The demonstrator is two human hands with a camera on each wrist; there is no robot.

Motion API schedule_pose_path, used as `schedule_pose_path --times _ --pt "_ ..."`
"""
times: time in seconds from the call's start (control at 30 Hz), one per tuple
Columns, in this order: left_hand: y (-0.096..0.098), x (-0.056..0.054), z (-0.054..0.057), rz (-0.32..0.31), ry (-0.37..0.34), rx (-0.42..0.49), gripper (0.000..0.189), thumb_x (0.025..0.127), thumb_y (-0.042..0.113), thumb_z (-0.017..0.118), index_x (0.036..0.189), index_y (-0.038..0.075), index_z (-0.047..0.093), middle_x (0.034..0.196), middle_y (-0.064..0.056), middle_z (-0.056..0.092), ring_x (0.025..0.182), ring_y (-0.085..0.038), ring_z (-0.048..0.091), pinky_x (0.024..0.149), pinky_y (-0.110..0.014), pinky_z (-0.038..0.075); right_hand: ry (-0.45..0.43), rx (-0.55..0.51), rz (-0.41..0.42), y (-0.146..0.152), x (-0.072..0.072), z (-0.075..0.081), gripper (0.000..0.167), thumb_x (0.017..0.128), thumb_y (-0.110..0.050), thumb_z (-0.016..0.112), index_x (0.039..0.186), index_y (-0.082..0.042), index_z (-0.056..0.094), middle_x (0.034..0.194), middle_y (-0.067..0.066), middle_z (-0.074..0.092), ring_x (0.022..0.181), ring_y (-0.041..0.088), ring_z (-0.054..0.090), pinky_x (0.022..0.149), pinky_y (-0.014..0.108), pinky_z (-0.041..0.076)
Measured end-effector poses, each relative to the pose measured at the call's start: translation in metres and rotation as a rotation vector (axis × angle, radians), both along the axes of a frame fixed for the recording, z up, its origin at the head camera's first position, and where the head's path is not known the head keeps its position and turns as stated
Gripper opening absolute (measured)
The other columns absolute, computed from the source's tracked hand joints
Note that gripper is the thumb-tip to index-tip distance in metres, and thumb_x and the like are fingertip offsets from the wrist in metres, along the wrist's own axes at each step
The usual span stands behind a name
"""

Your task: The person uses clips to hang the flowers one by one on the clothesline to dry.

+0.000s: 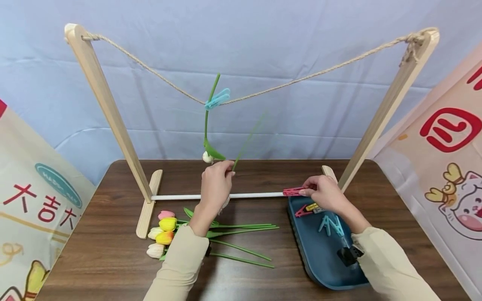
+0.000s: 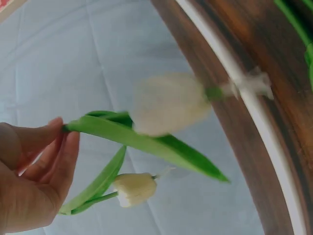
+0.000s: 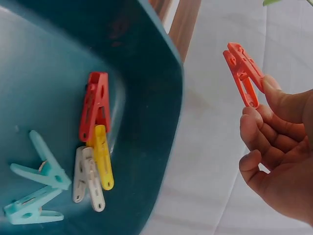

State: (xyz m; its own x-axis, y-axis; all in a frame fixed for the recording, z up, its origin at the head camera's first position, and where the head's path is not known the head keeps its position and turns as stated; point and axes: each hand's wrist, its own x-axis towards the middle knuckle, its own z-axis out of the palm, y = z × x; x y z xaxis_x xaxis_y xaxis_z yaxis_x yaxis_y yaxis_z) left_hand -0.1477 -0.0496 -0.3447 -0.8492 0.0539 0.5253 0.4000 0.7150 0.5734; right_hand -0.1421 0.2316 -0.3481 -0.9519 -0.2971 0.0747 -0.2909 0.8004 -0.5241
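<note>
My left hand (image 1: 216, 186) pinches the green stem (image 1: 246, 144) of a white artificial tulip (image 2: 168, 105). Its bloom points down, blurred in the left wrist view. Just behind, a second white tulip (image 1: 207, 157) hangs upside down from a rope (image 1: 291, 82), its stem clipped by a light blue clothespin (image 1: 217, 99). Between thumb and fingers, my right hand (image 1: 327, 192) holds a red clothespin (image 3: 243, 73) above the far edge of a dark blue tray (image 1: 324, 261). Inside the tray lie another red clothespin (image 3: 95, 105), a yellow one (image 3: 102, 156), a white one (image 3: 89, 177) and light blue ones (image 3: 36, 208).
Two wooden posts (image 1: 109, 113) carry the sagging rope, joined low by a white bar (image 1: 260, 195). Several pink, yellow and white tulips (image 1: 165, 237) lie on the brown table (image 1: 101, 255), left of the tray. A pale cloth (image 1: 241, 42) hangs behind.
</note>
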Motion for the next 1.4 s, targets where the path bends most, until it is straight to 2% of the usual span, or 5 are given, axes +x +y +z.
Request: schedule_pose_path --times 0.2,0.4,0.7,1.17,1.4 --pt "-0.001 -0.003 0.009 0.024 0.074 0.084 0.019 0.076 -0.001 0.071 0.095 -0.001 0.068 0.084 -0.011 0.068 0.075 -0.023 0.065 0.07 -0.039 0.05 0.013 0.017 0.052 -0.012 -0.005 0.011 0.008 0.083 -0.006 0.065 0.079 0.001 0.065 0.065 0.002 0.057 0.054 0.013 0.044 0.054 0.03 0.037" --pt "-0.002 -0.003 0.016 0.028 0.103 0.139 0.017 0.078 -0.001 0.068 0.095 -0.002 0.068 0.083 -0.012 0.068 0.073 -0.022 0.065 0.069 -0.037 0.05 0.089 0.028 0.098 -0.027 -0.013 0.028 0.008 0.081 -0.006 0.067 0.078 0.001 0.065 0.064 0.002 0.057 0.053 0.013 0.043 0.053 0.029 0.035" --pt "-0.005 -0.003 0.017 0.036 0.097 0.149 0.017 0.08 0.0 0.067 0.097 -0.004 0.066 0.083 -0.013 0.067 0.072 -0.023 0.064 0.068 -0.036 0.05 0.16 0.045 0.171 -0.053 -0.022 0.063 0.008 0.082 -0.005 0.065 0.08 0.002 0.066 0.067 0.005 0.061 0.058 0.015 0.05 0.058 0.033 0.04" --pt "-0.008 -0.004 0.018 0.073 0.109 0.147 0.017 0.08 0.002 0.068 0.096 -0.002 0.067 0.08 -0.011 0.067 0.072 -0.023 0.064 0.069 -0.038 0.049 0.228 0.068 0.215 -0.089 -0.031 0.114 0.01 0.083 -0.006 0.066 0.081 0.004 0.065 0.071 0.01 0.061 0.059 0.02 0.049 0.056 0.032 0.038" --pt "-0.008 -0.004 0.021 0.07 0.112 0.155 0.016 0.08 0.002 0.068 0.096 -0.002 0.067 0.081 -0.011 0.067 0.074 -0.024 0.065 0.069 -0.039 0.048 0.289 0.087 0.236 -0.105 -0.035 0.142 0.011 0.082 -0.006 0.066 0.078 0.004 0.066 0.07 0.011 0.061 0.059 0.022 0.051 0.057 0.032 0.038"
